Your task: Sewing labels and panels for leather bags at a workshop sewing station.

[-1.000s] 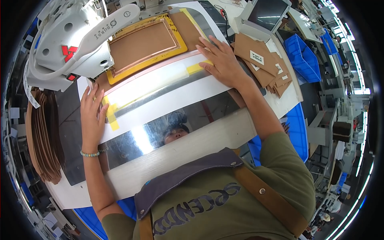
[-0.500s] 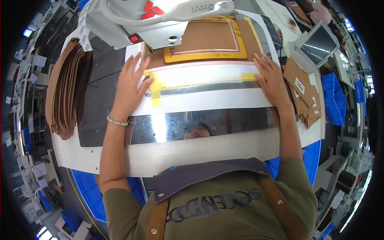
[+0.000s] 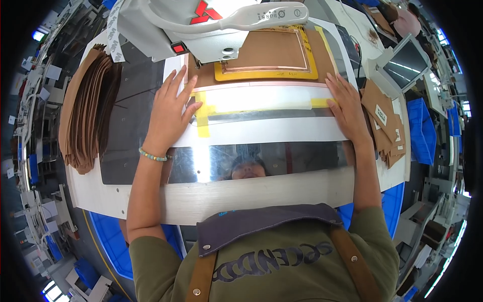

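Both hands lie on a flat template panel under a white sewing machine head. My left hand is spread flat at the panel's left edge, its thumb beside a strip of yellow tape. At the right edge rests my right hand, fingers stretched out and holding nothing. Between and beyond the hands lies a brown sheet with a yellow rectangular frame on it. The machine head covers part of the sheet's far left. Nearer to me, a clear strip and white panel cross the template.
A shiny metal plate lies along the table's near side. Folded brown pieces are stacked at left. More brown pieces with white labels lie at right, near a small screen. Blue bins stand beside and below the table.
The whole view has shifted slightly, so things sit a little farther right. Both hands stay flat at the template's edges, with no clear movement relative to it.
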The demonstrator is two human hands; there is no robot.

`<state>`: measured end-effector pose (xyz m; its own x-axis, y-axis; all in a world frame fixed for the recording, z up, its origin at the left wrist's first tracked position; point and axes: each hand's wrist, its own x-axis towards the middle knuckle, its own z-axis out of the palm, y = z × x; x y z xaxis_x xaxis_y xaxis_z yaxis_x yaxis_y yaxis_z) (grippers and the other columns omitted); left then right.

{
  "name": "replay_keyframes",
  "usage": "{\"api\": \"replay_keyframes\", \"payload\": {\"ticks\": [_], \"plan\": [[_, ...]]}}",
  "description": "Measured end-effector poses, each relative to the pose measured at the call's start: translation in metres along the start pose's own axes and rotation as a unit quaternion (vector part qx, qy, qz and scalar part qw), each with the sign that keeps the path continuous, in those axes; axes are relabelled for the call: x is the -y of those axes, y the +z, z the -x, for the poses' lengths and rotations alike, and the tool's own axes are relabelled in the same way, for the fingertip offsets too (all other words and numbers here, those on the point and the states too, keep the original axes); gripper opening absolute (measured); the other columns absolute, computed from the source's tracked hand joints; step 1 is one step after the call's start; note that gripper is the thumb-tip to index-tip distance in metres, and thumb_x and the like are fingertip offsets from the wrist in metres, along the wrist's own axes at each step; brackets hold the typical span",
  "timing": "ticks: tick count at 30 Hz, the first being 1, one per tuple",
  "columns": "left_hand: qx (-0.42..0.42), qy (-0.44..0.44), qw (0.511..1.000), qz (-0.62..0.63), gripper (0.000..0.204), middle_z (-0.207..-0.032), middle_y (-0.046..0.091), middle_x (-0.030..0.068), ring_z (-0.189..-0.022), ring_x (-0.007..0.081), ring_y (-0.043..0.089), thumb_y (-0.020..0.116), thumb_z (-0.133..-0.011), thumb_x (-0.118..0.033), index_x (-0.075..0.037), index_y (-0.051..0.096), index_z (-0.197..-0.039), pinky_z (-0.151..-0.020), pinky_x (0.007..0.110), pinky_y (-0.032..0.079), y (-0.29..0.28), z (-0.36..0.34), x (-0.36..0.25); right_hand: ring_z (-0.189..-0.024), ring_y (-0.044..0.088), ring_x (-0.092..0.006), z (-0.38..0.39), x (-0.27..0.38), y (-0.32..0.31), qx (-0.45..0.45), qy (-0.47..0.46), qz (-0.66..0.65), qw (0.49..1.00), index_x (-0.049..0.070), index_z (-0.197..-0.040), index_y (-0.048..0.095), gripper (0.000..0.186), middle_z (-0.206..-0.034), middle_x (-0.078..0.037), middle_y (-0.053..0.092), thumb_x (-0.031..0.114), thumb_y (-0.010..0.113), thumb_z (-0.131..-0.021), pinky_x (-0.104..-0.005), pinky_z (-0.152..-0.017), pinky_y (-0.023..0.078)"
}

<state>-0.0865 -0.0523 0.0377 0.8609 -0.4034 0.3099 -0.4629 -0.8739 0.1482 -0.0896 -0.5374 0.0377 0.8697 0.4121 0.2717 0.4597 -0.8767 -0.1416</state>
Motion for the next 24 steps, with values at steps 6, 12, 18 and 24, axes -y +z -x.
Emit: {"api": "replay_keyframes", "payload": {"ticks": [6,12,18,24], "plan": [[0.043,0.010,0.999,0.015,0.052,-0.170,0.045,0.0132,-0.159,0.0388,0.035,0.066,-0.103,-0.022,-0.016,0.063,-0.154,-0.129,0.051,0.030,0.005,0.002,0.007,-0.159,0.038,-0.0311,-0.002,-0.002,0.004,0.001,0.002,0.008,1.000,0.008,-0.157,0.056,0.054,-0.166,-0.008,0.051,0.037,0.054,-0.112,-0.0500,-0.129,0.027],[0.039,0.006,0.999,0.031,0.051,-0.170,0.046,0.0110,-0.159,0.0376,0.036,0.065,-0.103,-0.018,-0.016,0.063,-0.154,-0.130,0.049,0.027,0.009,0.000,0.008,-0.157,0.040,-0.0310,0.001,-0.007,0.007,-0.015,0.001,-0.004,1.000,0.007,-0.152,0.060,0.050,-0.164,-0.009,0.053,0.035,0.058,-0.110,-0.0503,-0.128,0.028],[0.038,0.019,0.999,0.024,0.050,-0.169,0.047,0.0131,-0.159,0.0367,0.038,0.063,-0.105,-0.019,-0.014,0.061,-0.155,-0.129,0.049,0.028,0.008,0.001,0.008,-0.156,0.041,-0.0309,0.003,-0.009,0.009,-0.037,0.003,-0.021,0.999,0.006,-0.149,0.062,0.051,-0.162,-0.009,0.055,0.039,0.059,-0.110,-0.0522,-0.129,0.028],[0.047,0.019,0.998,0.035,0.053,-0.172,0.042,0.0131,-0.160,0.0369,0.036,0.065,-0.106,-0.023,-0.016,0.059,-0.158,-0.129,0.051,0.027,0.013,-0.003,0.012,-0.159,0.037,-0.0292,0.009,-0.014,0.013,-0.036,0.004,-0.033,0.999,0.007,-0.151,0.061,0.053,-0.165,-0.009,0.052,0.042,0.059,-0.111,-0.0533,-0.130,0.026]]}}
